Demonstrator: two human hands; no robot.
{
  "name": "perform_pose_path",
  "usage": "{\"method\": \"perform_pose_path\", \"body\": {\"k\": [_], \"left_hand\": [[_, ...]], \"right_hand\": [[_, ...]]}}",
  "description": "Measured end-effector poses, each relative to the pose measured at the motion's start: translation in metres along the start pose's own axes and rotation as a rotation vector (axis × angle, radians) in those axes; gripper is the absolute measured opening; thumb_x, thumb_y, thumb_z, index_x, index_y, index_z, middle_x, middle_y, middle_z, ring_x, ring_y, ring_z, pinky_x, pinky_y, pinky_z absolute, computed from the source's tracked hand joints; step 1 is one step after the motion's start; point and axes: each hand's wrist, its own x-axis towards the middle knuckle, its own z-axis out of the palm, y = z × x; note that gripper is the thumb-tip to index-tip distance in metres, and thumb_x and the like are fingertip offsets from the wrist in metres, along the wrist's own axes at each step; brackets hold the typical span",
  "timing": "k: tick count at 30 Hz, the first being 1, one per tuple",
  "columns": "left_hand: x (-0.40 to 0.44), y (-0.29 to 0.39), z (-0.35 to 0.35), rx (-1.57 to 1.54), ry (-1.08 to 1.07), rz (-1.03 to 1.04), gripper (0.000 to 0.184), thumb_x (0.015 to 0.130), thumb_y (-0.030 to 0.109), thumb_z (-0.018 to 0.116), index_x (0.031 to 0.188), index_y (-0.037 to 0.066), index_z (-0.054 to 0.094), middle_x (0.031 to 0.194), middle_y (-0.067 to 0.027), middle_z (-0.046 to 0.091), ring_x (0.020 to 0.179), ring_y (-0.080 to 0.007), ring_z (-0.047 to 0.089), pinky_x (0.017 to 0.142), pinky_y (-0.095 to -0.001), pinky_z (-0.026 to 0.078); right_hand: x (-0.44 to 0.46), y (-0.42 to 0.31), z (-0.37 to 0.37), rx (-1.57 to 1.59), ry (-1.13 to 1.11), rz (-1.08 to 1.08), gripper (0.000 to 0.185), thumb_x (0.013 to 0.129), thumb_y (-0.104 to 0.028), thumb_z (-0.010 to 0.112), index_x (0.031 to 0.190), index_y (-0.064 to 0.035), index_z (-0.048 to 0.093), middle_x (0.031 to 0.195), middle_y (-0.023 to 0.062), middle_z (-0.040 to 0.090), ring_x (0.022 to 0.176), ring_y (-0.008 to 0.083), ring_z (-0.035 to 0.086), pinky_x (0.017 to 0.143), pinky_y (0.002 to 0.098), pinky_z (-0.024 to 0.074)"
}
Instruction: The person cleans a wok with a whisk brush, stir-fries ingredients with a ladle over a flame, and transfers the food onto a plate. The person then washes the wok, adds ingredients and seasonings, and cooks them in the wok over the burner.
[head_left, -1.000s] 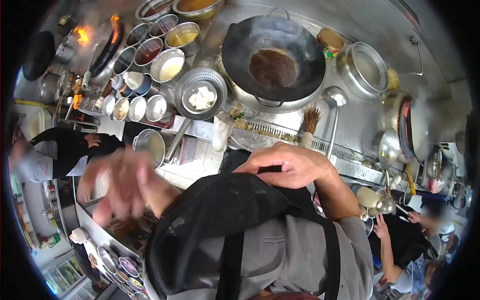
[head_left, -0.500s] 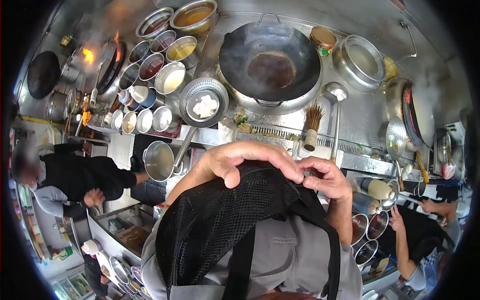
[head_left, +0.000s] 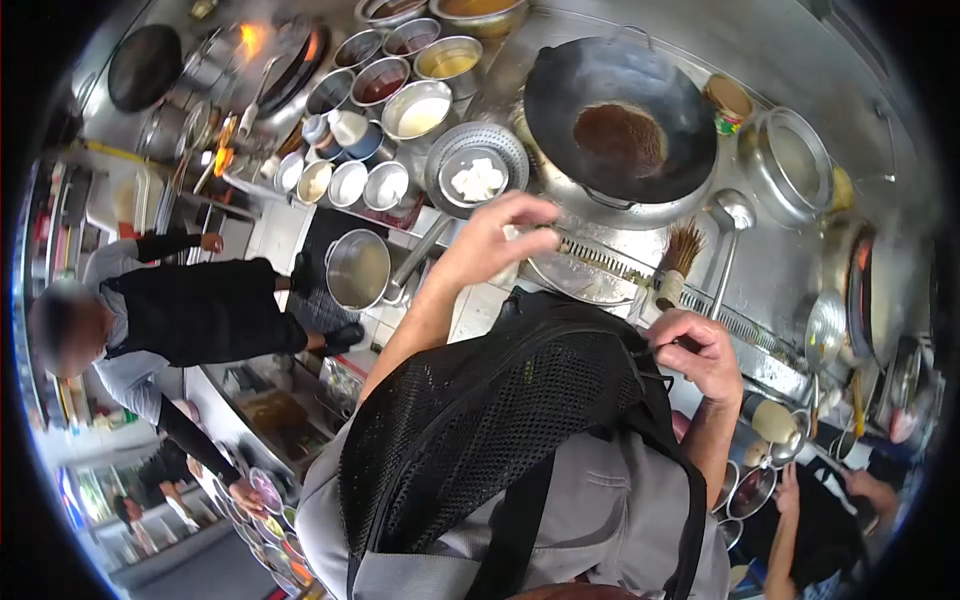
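Note:
My left hand (head_left: 500,240) is raised in front of the perforated strainer (head_left: 435,170), its thumb and fingers apart and nothing between them. White cubes (head_left: 478,180) lie in a bowl in that strainer. Near the right edge of the black mesh cloth (head_left: 480,400) on my chest, my right hand (head_left: 700,352) has its fingers drawn together. A thin dark cord shows at its fingertips, but the grip itself is too small to make out. Ahead stands a big black wok (head_left: 560,100) with brown liquid at the bottom.
A bamboo brush (head_left: 680,255) and a ladle (head_left: 733,212) lie right of the wok. Metal pots of sauce (head_left: 418,112) stand left of it, with a pot (head_left: 358,268) nearer. One co-worker (head_left: 210,310) is at the left, another (head_left: 810,530) at the lower right. Flames (head_left: 250,40) burn upper left.
My hands have moved apart: the left went up and forward off the mesh cloth, the right slightly outward. The view has turned. The left co-worker now reaches toward the bowls at the lower left.

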Motion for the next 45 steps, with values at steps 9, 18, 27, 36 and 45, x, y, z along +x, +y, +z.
{"method": "perform_pose_path", "body": {"k": [9, 18, 27, 36, 45], "left_hand": [[-0.104, -0.179, 0.007, 0.404, 0.379, -0.430, 0.047, 0.087, 0.029, 0.079, 0.120, -0.002, 0.066, 0.112, -0.0203, 0.069, 0.102, -0.0290, 0.069, 0.090, -0.0402, 0.054], [-0.054, -0.232, 0.052, 0.481, 0.378, -0.306, 0.063, 0.083, 0.023, 0.079, 0.139, 0.010, 0.054, 0.120, -0.0236, 0.062, 0.109, -0.0405, 0.063, 0.095, -0.0452, 0.052], [-0.077, -0.218, 0.075, 0.478, 0.536, -0.351, 0.087, 0.081, 0.023, 0.079, 0.154, 0.017, 0.033, 0.124, -0.0256, 0.054, 0.110, -0.0468, 0.059, 0.095, -0.0514, 0.051], [-0.302, -0.153, 0.220, 0.443, 1.088, -0.716, 0.060, 0.083, 0.023, 0.078, 0.136, 0.005, 0.055, 0.129, -0.0229, 0.056, 0.121, -0.0415, 0.056, 0.104, -0.0467, 0.046], [-0.600, -0.019, 0.305, 0.683, 1.803, -1.418, 0.037, 0.083, 0.018, 0.074, 0.116, 0.003, 0.067, 0.119, -0.0204, 0.063, 0.117, -0.0401, 0.057, 0.104, -0.0472, 0.046]], "right_hand": [[-0.068, 0.163, -0.116, -0.909, 0.537, 0.393, 0.018, 0.091, -0.014, 0.071, 0.102, 0.0004, 0.070, 0.097, 0.0148, 0.067, 0.089, 0.0270, 0.064, 0.079, 0.0380, 0.0513], [-0.041, 0.183, -0.114, -1.030, 0.568, 0.337, 0.032, 0.089, -0.020, 0.072, 0.116, -0.0029, 0.068, 0.118, 0.0255, 0.061, 0.112, 0.0428, 0.058, 0.099, 0.0475, 0.0463], [0.022, 0.185, -0.107, -0.757, 0.059, 0.320, 0.037, 0.096, -0.021, 0.068, 0.122, 0.0055, 0.064, 0.120, 0.0221, 0.061, 0.103, 0.0326, 0.065, 0.086, 0.0417, 0.0554], [0.142, 0.143, -0.101, -1.161, -0.563, -0.088, 0.035, 0.094, -0.019, 0.068, 0.120, 0.0047, 0.066, 0.113, 0.0200, 0.067, 0.102, 0.0305, 0.065, 0.092, 0.0394, 0.0511], [0.129, 0.128, 0.107, -1.054, -0.865, -0.268, 0.036, 0.096, -0.019, 0.066, 0.126, 0.0022, 0.064, 0.114, 0.0179, 0.065, 0.092, 0.0267, 0.064, 0.086, 0.0379, 0.0516]]}}
